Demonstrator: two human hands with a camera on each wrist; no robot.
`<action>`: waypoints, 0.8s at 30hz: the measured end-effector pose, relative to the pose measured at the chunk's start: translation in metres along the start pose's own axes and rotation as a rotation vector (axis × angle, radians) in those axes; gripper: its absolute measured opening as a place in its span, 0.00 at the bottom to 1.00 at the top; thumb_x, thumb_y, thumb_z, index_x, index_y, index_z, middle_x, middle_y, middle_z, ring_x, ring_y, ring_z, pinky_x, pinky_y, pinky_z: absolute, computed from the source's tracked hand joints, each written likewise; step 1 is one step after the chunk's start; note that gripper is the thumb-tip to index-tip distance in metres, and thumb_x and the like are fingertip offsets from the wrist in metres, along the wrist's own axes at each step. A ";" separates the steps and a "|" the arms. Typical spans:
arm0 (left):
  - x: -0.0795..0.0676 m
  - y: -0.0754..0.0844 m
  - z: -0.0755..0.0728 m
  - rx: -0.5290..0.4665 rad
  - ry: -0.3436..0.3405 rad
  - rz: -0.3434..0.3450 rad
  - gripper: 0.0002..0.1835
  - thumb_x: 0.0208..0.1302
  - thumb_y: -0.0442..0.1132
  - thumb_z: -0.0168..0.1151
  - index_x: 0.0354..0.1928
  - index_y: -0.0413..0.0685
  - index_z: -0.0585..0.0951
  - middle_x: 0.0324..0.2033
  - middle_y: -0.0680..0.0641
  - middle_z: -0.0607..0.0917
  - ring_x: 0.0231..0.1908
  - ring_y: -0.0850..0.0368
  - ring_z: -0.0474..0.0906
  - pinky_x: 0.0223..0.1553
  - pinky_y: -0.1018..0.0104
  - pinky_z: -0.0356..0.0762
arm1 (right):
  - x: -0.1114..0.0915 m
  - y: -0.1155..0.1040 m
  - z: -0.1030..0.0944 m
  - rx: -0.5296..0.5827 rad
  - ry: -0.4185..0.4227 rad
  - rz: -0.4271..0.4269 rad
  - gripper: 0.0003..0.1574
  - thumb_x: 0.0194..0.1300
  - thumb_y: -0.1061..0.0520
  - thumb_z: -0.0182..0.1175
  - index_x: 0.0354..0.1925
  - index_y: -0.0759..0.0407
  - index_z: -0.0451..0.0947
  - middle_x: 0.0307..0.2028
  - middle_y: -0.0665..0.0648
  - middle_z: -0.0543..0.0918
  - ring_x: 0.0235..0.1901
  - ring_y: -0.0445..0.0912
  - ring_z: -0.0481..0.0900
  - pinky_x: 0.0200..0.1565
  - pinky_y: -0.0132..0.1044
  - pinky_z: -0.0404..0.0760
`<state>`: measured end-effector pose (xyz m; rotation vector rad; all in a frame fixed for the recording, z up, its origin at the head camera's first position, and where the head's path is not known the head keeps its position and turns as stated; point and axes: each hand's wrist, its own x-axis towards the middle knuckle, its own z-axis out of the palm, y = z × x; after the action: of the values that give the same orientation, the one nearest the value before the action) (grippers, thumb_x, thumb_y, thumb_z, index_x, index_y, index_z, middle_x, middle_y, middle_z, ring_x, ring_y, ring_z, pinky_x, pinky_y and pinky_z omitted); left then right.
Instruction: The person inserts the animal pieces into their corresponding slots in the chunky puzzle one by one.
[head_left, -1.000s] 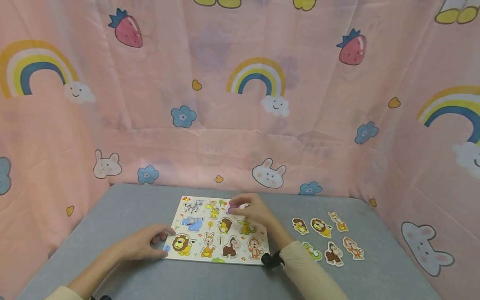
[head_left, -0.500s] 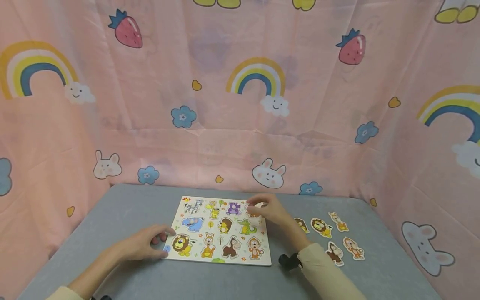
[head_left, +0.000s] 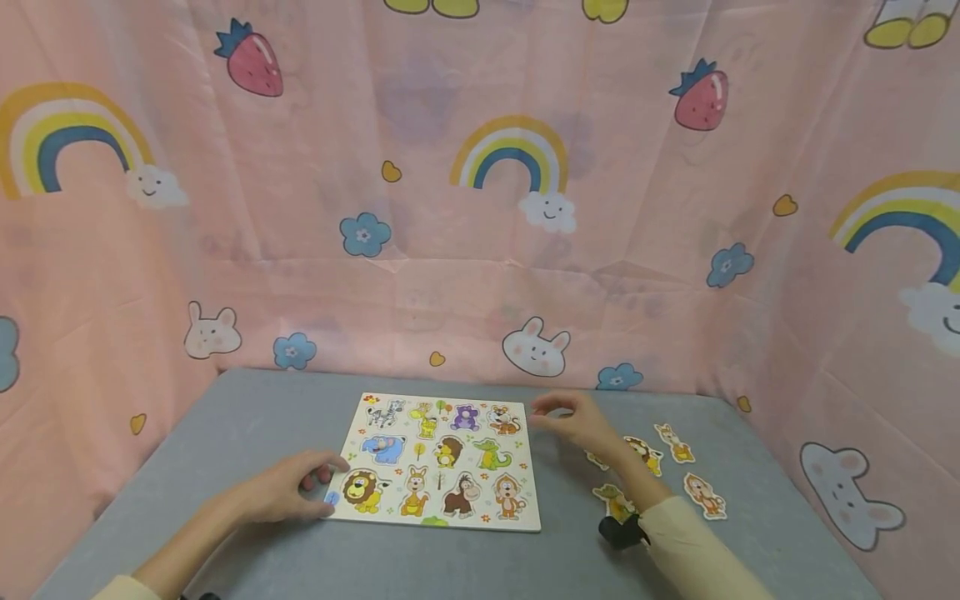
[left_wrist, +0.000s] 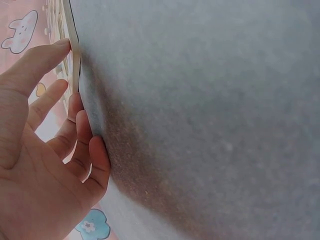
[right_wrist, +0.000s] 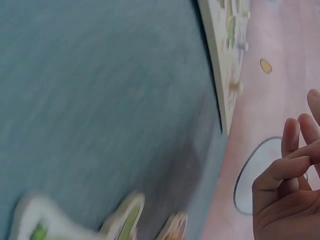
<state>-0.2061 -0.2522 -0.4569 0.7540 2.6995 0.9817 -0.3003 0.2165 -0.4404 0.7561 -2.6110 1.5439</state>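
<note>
My left hand point(head_left: 281, 487) rests at the left edge of a white animal puzzle board point(head_left: 390, 518), thumb and index fingertips against the edge. In the left wrist view the other fingers point(left_wrist: 100, 155) curl loosely beside it. My right hand point(head_left: 573, 421) is in the air just off the board's far right corner, fingers loosely bent and nothing in them. Nearest to it on the board lies a tiger piece point(head_left: 504, 421), next to a purple animal piece point(head_left: 465, 418). Small pegs point(right_wrist: 235, 87) stick up from the board in the right wrist view.
Loose animal pieces lie right of the board: a crocodile point(head_left: 613, 502), a lion point(head_left: 649, 458), a kangaroo point(head_left: 675, 443) and a monkey point(head_left: 705, 496). The right forearm hides some others. A pink printed curtain point(head_left: 420, 317) hangs behind the grey table point(head_left: 262, 408).
My right hand has moved right, from over the purple animal, past the tiger, to beyond the board's edge. The purple animal and the tiger now show uncovered. My left hand has stayed put.
</note>
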 end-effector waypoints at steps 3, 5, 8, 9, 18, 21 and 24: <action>0.000 0.000 0.000 0.003 0.006 0.009 0.28 0.55 0.43 0.78 0.56 0.46 0.79 0.39 0.53 0.74 0.36 0.58 0.68 0.39 0.62 0.68 | -0.006 0.005 -0.010 -0.007 0.010 0.009 0.15 0.66 0.59 0.70 0.50 0.64 0.85 0.44 0.59 0.85 0.46 0.50 0.80 0.48 0.44 0.78; 0.001 0.001 0.000 0.005 0.009 0.014 0.28 0.55 0.43 0.78 0.56 0.46 0.79 0.39 0.53 0.74 0.36 0.59 0.68 0.39 0.62 0.68 | -0.010 0.009 -0.015 -0.011 0.018 0.018 0.17 0.66 0.57 0.70 0.50 0.64 0.85 0.44 0.59 0.85 0.46 0.50 0.80 0.48 0.44 0.78; 0.000 0.001 0.000 0.005 0.009 0.015 0.28 0.55 0.43 0.78 0.56 0.46 0.78 0.39 0.52 0.74 0.36 0.59 0.68 0.39 0.62 0.68 | -0.017 0.012 -0.024 0.007 0.019 0.031 0.19 0.66 0.57 0.70 0.51 0.66 0.84 0.45 0.60 0.85 0.44 0.53 0.80 0.42 0.43 0.79; 0.000 0.002 0.000 0.006 0.009 0.014 0.28 0.55 0.43 0.78 0.56 0.46 0.78 0.39 0.52 0.74 0.36 0.59 0.68 0.39 0.62 0.68 | -0.019 0.013 -0.027 0.022 0.019 0.046 0.19 0.66 0.57 0.70 0.52 0.66 0.83 0.46 0.61 0.84 0.42 0.54 0.80 0.39 0.43 0.79; -0.001 0.002 0.001 -0.004 0.008 -0.002 0.27 0.56 0.43 0.78 0.56 0.46 0.79 0.39 0.53 0.74 0.37 0.58 0.68 0.39 0.62 0.68 | -0.039 0.025 -0.048 0.032 0.027 0.124 0.26 0.68 0.55 0.69 0.59 0.68 0.79 0.56 0.70 0.79 0.47 0.63 0.81 0.38 0.45 0.83; -0.001 0.002 0.001 -0.011 0.008 -0.005 0.27 0.56 0.43 0.78 0.56 0.47 0.79 0.39 0.53 0.74 0.37 0.57 0.68 0.39 0.62 0.68 | -0.043 0.031 -0.053 0.001 0.035 0.121 0.28 0.67 0.54 0.70 0.59 0.69 0.78 0.56 0.69 0.80 0.53 0.61 0.79 0.45 0.44 0.82; -0.001 0.001 0.001 -0.008 0.009 -0.005 0.27 0.56 0.44 0.78 0.56 0.47 0.79 0.40 0.53 0.74 0.37 0.57 0.68 0.39 0.62 0.68 | -0.048 0.037 -0.057 -0.032 0.025 0.116 0.30 0.66 0.54 0.71 0.59 0.69 0.78 0.56 0.68 0.80 0.55 0.63 0.78 0.47 0.42 0.81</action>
<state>-0.2045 -0.2509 -0.4570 0.7421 2.7028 0.9961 -0.2860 0.2973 -0.4532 0.5896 -2.6986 1.5244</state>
